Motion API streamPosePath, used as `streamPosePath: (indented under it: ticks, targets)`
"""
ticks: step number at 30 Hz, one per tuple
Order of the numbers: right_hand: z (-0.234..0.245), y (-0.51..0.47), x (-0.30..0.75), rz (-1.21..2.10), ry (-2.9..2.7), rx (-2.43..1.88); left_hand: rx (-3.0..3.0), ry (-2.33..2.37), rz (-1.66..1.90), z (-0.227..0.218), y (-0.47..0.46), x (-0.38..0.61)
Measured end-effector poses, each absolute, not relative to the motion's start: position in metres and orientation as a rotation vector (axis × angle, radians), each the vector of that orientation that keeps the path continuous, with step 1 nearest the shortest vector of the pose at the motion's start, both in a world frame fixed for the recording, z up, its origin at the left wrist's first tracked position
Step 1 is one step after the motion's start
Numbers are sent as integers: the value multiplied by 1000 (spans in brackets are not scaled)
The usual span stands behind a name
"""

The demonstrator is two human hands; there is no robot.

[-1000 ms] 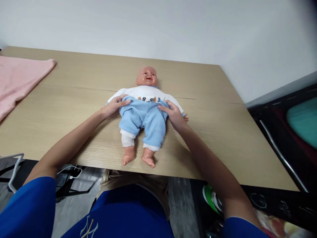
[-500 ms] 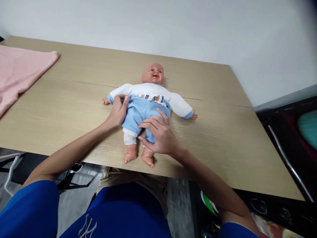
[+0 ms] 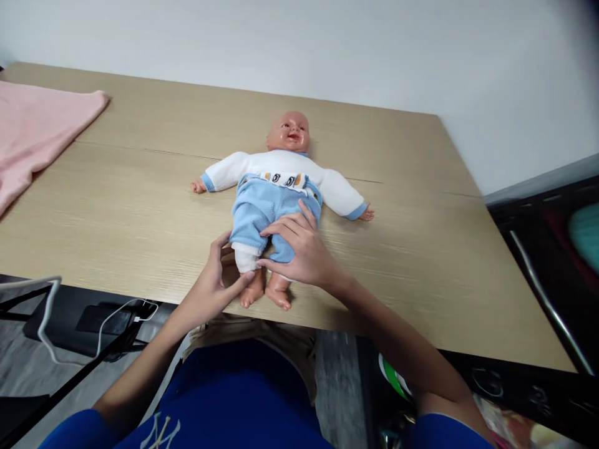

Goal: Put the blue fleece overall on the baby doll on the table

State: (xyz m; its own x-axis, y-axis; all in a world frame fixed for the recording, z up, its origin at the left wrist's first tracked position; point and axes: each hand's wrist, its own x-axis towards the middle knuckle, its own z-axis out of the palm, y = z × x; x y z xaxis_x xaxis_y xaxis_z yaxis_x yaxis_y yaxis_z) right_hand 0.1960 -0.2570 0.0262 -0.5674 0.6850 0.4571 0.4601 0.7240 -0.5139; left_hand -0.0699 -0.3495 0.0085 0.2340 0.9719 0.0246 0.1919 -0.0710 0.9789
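Grip of the left hand (image 3: 213, 280) is partly open, with a gap between thumb and fingers. The fingers curve along the outer side of the doll (image 3: 283, 190), at the lower leg covered in white cloth (image 3: 246, 257), and the thumb reaches across in front, its tip by the ankle. Whether they press on the leg I cannot tell. The right hand (image 3: 306, 252) is open too, palm down and fingers loosely spread over the other leg of the light blue trousers (image 3: 257, 206); its thumb points toward the white cloth, and I cannot tell if it touches.

The doll lies on its back near the front edge of the table (image 3: 412, 249), bare feet (image 3: 279, 293) toward the person and head (image 3: 289, 132) away. Its arms stretch out to both sides in a white top (image 3: 287, 163) with blue cuffs. The trousers reach up to its belly, just below a printed pattern on the top.

Farther out, a pink cloth (image 3: 42, 137) lies flat at the table's left end, well apart from the doll. A pale wall (image 3: 299, 43) rises behind the table. Below its front edge are the person's blue shirt (image 3: 224, 399) and, at the lower left, a white cable (image 3: 100, 327). A teal thing (image 3: 584, 234) shows at the right edge.
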Motion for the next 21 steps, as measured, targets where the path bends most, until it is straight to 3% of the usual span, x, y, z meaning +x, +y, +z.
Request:
streamPosePath:
  ticks: [13,21]
  targets:
    - [32,-257,199,574,-2320,-723,1849,1634,1040,-11,-368,-72]
    - [19,-222,228,359,-1745,-998,1962,1603,1132,17,-325,-94]
